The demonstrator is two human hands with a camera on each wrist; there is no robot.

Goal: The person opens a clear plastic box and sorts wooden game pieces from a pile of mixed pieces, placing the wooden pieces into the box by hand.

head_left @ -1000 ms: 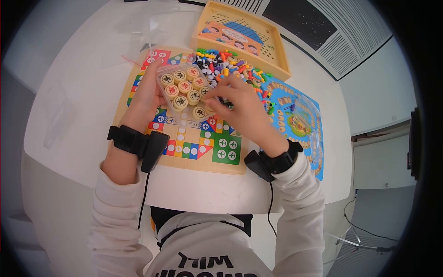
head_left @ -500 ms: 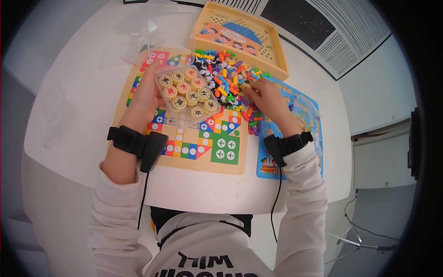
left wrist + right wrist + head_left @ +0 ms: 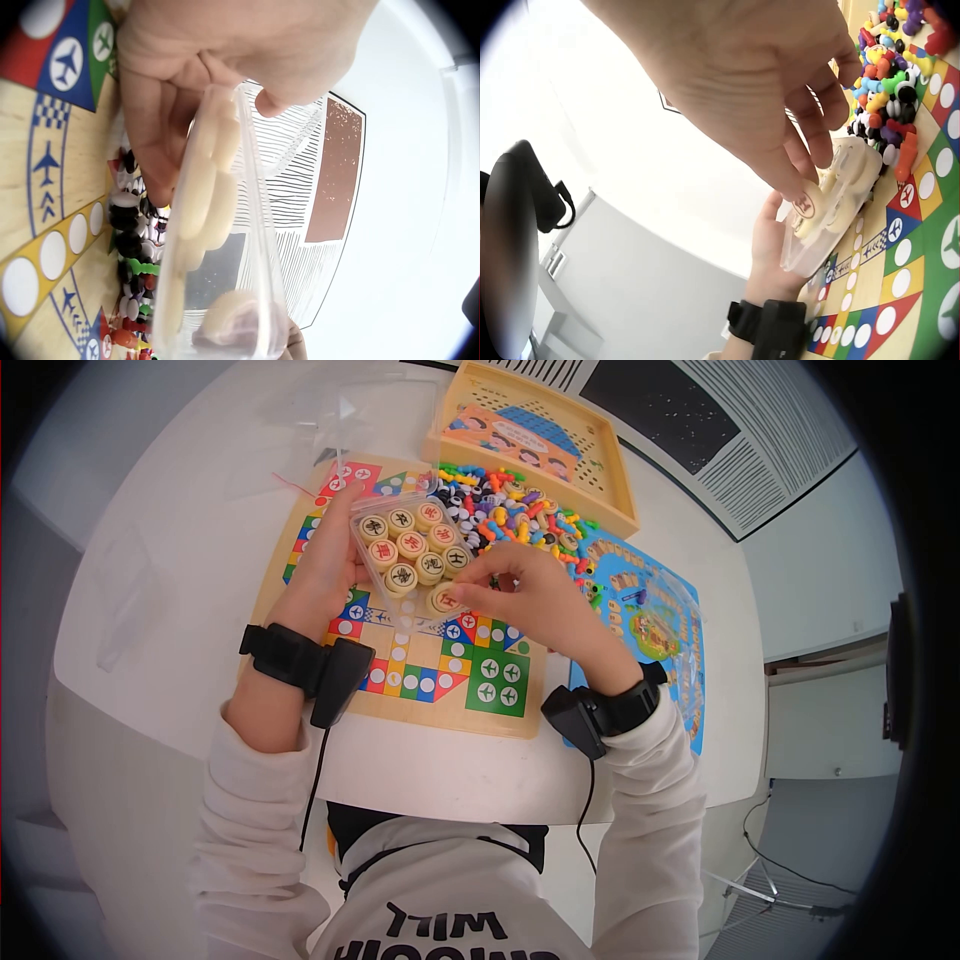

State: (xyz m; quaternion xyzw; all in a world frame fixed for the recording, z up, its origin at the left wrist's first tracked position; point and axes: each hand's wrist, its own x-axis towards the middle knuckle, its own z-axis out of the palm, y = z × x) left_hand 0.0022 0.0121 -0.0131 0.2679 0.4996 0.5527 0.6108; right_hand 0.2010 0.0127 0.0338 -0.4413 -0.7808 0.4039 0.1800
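My left hand (image 3: 330, 565) grips a clear plastic box (image 3: 808, 253) by its left side, holding it tilted above the game board. Inside sit several round cream Chinese chess pieces (image 3: 410, 545) with red or black characters. With thumb and fingers my right hand (image 3: 540, 600) pinches another Chinese chess piece (image 3: 442, 600), marked in red, at the box's near right corner. From the right wrist view this piece overlaps the box's open top. Through the clear side in the left wrist view, stacked pieces (image 3: 219, 210) show edge-on.
A ludo board (image 3: 425, 710) lies under the box. Behind it spreads a pile of colourful pegs and small pieces (image 3: 500, 510). A wooden tray (image 3: 622, 490) stands at the back, a blue game board (image 3: 610, 565) on the right, and a clear plastic lid (image 3: 345, 410) at the back left.
My right hand went from the box to the peg pile, then came back holding a red-marked chess piece at the near right corner. The left hand keeps the box in nearly the same place.
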